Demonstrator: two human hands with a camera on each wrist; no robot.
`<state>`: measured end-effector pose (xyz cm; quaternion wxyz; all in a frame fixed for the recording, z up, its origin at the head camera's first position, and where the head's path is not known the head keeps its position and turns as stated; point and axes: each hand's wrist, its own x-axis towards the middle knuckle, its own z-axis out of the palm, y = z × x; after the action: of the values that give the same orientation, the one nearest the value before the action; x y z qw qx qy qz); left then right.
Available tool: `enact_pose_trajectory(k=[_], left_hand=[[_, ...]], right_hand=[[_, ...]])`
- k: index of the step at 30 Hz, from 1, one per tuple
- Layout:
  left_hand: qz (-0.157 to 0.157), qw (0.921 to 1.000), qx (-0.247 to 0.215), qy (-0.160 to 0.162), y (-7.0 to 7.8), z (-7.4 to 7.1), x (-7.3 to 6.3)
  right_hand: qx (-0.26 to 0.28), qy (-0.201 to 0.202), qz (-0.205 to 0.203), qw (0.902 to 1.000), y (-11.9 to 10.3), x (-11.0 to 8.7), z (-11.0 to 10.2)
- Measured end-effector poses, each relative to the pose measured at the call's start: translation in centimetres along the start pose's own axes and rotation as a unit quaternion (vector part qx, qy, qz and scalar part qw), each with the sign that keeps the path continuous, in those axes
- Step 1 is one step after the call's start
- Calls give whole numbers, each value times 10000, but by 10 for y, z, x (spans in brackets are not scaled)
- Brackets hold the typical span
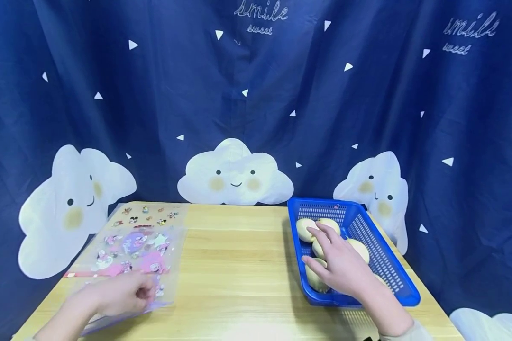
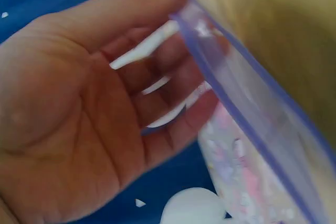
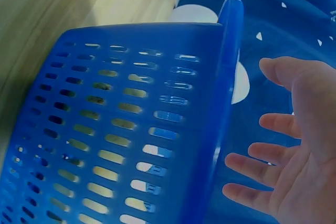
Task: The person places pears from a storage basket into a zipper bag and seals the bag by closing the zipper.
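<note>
At the bag's near edge, my left hand [image 1: 117, 294] pinches a clear plastic zip bag [image 1: 158, 241] printed with pink and purple cartoon figures. The left wrist view shows the thumb and fingertips on the bag's purple-edged mouth [image 2: 241, 116], whose two sides stand apart. Over a blue plastic basket [image 1: 297, 265] reaches my right hand [image 1: 343, 265], fingers spread and relaxed, holding nothing. Beneath and around those fingers lie several pale yellow round fruits [image 1: 306, 230], partly covered by the hand. In the right wrist view, the hand [image 3: 294, 150] appears beyond the slotted basket wall [image 3: 194, 114].
A light wooden table [image 1: 234, 265] carries the bag on the left and the basket on the right. Another clear bag with small cartoon prints [image 1: 145, 213] shows at the far left. A dark blue curtain [image 1: 247, 118] with white clouds hangs right behind the table.
</note>
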<state>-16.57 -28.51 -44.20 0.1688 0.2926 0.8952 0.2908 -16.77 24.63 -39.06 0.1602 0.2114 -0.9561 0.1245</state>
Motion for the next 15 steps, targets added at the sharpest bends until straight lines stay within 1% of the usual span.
enact_pose_trajectory(k=[2,3,5,7,9,11,12,14,15], left_hand=[[299,9992,-199,182,11,-5,9],[462,9982,-249,287,18,-8,15],[591,9967,-280,486,35,-15,29],[616,9954,-295,671,51,-22,46],[502,9950,-373,774,66,-27,64],[235,9943,-569,869,79,-31,84],[154,9933,-657,940,84,-32,95],[-33,9900,-878,1102,95,-34,117],[-96,9877,-995,1200,101,-34,128]], right_hand=[[-8,6,-37,10000,-1,2,-3],[-12,22,-77,10000,-2,4,-5],[21,56,-124,9999,-4,8,-9],[84,75,-160,9998,-6,13,-13],[206,57,-183,9996,-9,18,-16],[387,-76,-68,9992,-13,25,-18],[514,-158,1,9986,-16,29,-18],[867,-351,155,9955,-22,38,-18],[1100,-468,265,9925,-26,44,-18]])
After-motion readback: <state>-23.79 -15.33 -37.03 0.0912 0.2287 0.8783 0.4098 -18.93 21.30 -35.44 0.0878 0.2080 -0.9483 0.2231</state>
